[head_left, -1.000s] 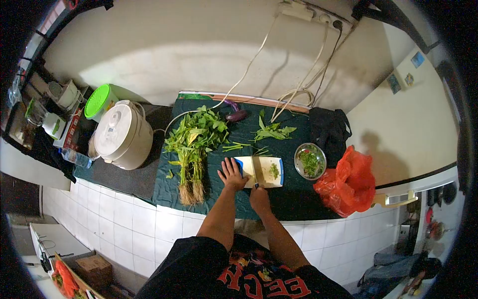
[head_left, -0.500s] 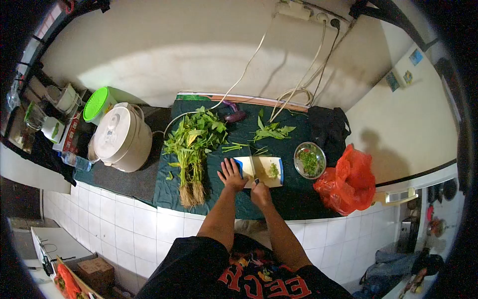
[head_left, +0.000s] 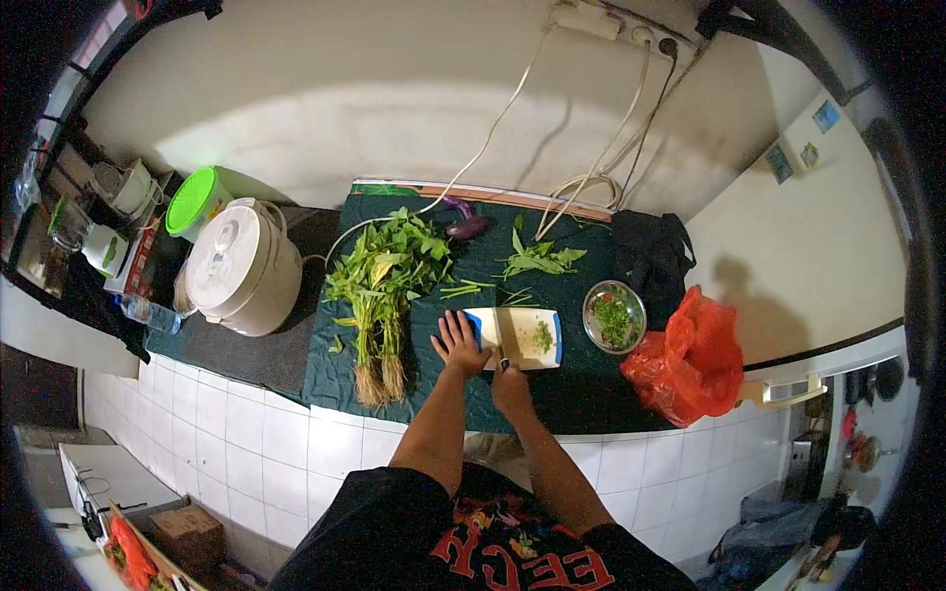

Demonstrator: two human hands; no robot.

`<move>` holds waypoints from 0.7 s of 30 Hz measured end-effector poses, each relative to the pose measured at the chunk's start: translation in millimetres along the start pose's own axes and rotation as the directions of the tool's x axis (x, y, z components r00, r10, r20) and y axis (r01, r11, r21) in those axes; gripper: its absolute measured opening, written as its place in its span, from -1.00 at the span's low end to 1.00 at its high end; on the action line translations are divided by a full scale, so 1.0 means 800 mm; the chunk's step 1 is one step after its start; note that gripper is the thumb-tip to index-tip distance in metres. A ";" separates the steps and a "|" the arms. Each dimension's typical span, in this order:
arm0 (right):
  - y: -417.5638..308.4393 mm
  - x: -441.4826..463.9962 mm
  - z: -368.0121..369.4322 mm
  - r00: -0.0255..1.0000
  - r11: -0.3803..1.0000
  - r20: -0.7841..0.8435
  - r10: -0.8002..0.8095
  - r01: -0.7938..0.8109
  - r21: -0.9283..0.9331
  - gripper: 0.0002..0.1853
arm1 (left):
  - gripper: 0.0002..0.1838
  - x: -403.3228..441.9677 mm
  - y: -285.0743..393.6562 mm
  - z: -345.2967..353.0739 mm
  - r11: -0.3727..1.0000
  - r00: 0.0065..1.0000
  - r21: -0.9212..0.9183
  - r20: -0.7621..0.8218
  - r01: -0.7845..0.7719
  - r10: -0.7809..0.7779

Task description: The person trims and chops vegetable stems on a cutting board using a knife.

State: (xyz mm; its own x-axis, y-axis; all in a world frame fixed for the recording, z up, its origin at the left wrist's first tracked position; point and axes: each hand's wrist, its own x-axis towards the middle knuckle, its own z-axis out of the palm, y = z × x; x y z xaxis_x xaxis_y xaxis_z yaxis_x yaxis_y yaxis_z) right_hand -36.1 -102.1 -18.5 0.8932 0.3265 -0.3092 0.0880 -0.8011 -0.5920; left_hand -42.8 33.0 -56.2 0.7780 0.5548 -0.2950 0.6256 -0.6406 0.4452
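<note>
A white cutting board [head_left: 527, 350] with blue ends lies on the dark green cloth. My right hand [head_left: 511, 386] is closed round the handle of a knife [head_left: 500, 330], whose blade points away from me across the board. My left hand [head_left: 457, 345] is spread, its fingers apart, over the board's left end. Chopped greens [head_left: 543, 337] lie on the board's right half. Just beyond the board are cut green stems [head_left: 466, 289]. To the right, a metal bowl [head_left: 614, 317] holds more chopped greens.
Leafy bunches with roots [head_left: 379, 286] lie at the left, with an eggplant [head_left: 468, 228] and loose leaves [head_left: 540, 259] behind. A rice cooker [head_left: 244, 267] stands further left. A red plastic bag [head_left: 696, 360] and a black bag [head_left: 651, 258] are at the right.
My right hand and the knife have shifted slightly, ending a little further left than before. My left hand looks unmoved on the board.
</note>
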 end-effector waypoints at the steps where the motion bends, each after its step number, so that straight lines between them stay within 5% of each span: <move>1: -0.008 -0.001 -0.004 0.997 0.996 0.001 0.083 -0.083 0.041 -0.55 | 0.31 0.002 -0.001 0.000 1.000 1.000 0.000 -0.003 -0.002 0.002; 5: -0.016 0.008 -0.021 0.995 1.000 0.093 -0.020 0.019 0.013 -0.55 | 0.31 0.002 -0.004 0.004 1.000 1.000 -0.010 -0.001 -0.014 0.014; 13: -0.015 -0.001 -0.009 0.995 0.994 -0.049 -0.087 0.083 -0.072 -0.61 | 0.31 0.001 -0.003 0.000 1.000 0.999 -0.018 0.049 0.003 -0.003; 16: -0.041 0.001 -0.041 0.992 0.994 0.123 0.008 0.006 -0.109 -0.64 | 0.31 0.000 -0.005 0.005 0.999 0.998 -0.016 -0.039 -0.041 0.040; 20: 0.000 -0.003 0.010 1.000 0.999 0.020 0.016 -0.015 -0.036 -0.63 | 0.29 -0.002 -0.001 -0.005 1.000 0.999 -0.026 0.048 -0.007 0.008; 21: 0.001 -0.003 0.008 0.991 0.984 0.036 -0.126 0.130 -0.120 -0.62 | 0.28 -0.001 0.000 -0.008 1.000 0.998 -0.017 0.064 -0.001 0.002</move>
State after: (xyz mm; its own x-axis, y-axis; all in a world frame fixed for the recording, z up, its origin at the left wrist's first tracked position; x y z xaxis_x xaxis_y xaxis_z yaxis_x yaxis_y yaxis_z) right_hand -41.3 -100.4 -22.9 0.8583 0.4431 -0.2589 0.2553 -0.8063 -0.5336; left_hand -44.1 35.9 -50.2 0.7814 0.5182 -0.3478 0.6238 -0.6321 0.4597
